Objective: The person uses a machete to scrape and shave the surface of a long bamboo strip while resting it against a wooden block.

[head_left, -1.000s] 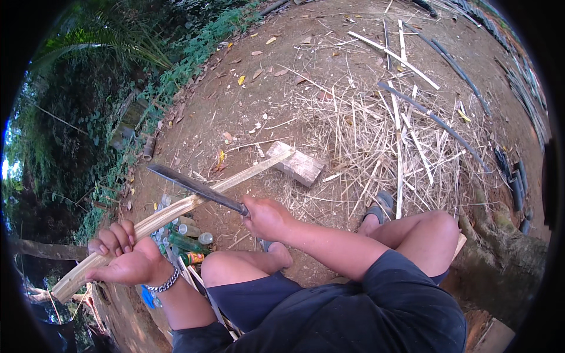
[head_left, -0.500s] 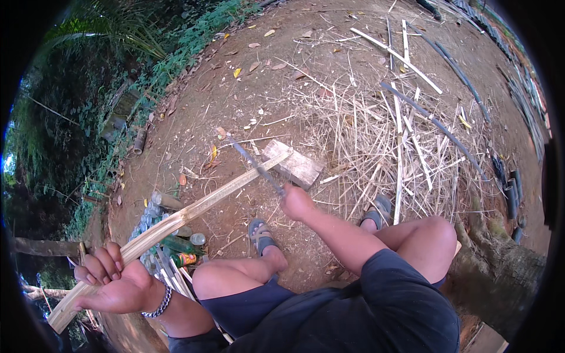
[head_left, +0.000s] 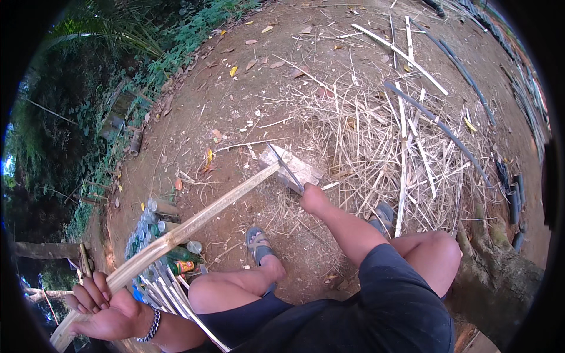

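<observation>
My left hand [head_left: 106, 309], palm up with a chain bracelet at the wrist, is closed around the near end of a long pale bamboo strip [head_left: 194, 222]. The strip slants up to the right, and its far end meets the near left side of a wooden block [head_left: 305, 170] on the ground. In my right hand [head_left: 314, 200] is the handle of a long, thin-bladed knife [head_left: 286, 168]; the fist hides most of that handle. The blade crosses above the block, just beyond the strip's far end.
A heap of shavings [head_left: 359, 135] and split strips [head_left: 402, 159] lies right of the block. Clear bottles [head_left: 154, 226] and more pale strips [head_left: 170, 294] are beside my left knee. A dark curved pole [head_left: 438, 122] crosses the heap. A tree trunk [head_left: 494, 282] stands at my right.
The knife has moved right, from across the strip to over the block past its end. The strip has drawn back slightly, down and to the left, with my left hand.
</observation>
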{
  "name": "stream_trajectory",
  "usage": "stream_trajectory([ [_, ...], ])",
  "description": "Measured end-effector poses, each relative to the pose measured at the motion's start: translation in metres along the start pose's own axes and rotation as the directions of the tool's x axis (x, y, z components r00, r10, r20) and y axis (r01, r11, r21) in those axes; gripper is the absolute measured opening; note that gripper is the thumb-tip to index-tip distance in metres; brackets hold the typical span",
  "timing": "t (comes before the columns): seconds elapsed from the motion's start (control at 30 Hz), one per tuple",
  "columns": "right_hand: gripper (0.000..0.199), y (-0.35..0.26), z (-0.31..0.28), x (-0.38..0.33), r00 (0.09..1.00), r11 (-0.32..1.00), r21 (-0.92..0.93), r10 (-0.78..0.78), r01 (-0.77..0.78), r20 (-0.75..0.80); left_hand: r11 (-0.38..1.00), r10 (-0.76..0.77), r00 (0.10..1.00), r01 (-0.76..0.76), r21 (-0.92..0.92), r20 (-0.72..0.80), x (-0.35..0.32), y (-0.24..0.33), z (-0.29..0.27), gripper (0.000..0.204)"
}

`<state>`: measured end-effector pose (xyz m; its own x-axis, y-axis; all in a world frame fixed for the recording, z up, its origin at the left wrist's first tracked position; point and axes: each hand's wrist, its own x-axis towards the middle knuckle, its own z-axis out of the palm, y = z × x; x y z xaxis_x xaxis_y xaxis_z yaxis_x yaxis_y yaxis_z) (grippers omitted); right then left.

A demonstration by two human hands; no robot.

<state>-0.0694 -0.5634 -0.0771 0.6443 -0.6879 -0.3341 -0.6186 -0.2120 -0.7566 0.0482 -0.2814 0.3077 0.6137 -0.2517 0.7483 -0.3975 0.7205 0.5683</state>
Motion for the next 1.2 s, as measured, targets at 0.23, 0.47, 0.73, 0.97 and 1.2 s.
stream_trajectory([
  [0.23, 0.020, -0.099, -0.026, -0.045, 0.876, 0.925, 0.001, -0.360, 0.380, 0.321, 0.997, -0.029, 0.999, 0.028, 0.069, 0.020, 0.009, -0.004, -0.017, 0.058],
  [0.47, 0.028, -0.012, 0.009, 0.016, 0.997, 1.000, -0.028, -0.004, 0.006, 0.075, 0.993, -0.037, 0.999, 0.033, 0.114, 0.036, 0.013, -0.001, -0.031, 0.061],
  [0.73, 0.026, 0.080, 0.025, 0.076, 0.999, 0.922, -0.387, 0.004, 0.013, 0.043, 0.997, -0.046, 0.998, 0.043, 0.064, 0.050, 0.019, -0.005, -0.050, 0.062],
  [0.97, 0.023, 0.064, 0.015, 0.039, 0.984, 0.989, 0.034, 0.137, -0.141, 0.117, 0.987, 0.067, 0.963, -0.025, 0.159, -0.259, -0.002, -0.006, -0.030, 0.065],
  [1.2, 0.024, -0.049, -0.002, -0.080, 0.991, 0.992, 0.060, -0.111, 0.107, 0.071, 0.991, 0.117, 0.982, -0.124, -0.044, -0.148, -0.024, -0.010, -0.042, 0.065],
])
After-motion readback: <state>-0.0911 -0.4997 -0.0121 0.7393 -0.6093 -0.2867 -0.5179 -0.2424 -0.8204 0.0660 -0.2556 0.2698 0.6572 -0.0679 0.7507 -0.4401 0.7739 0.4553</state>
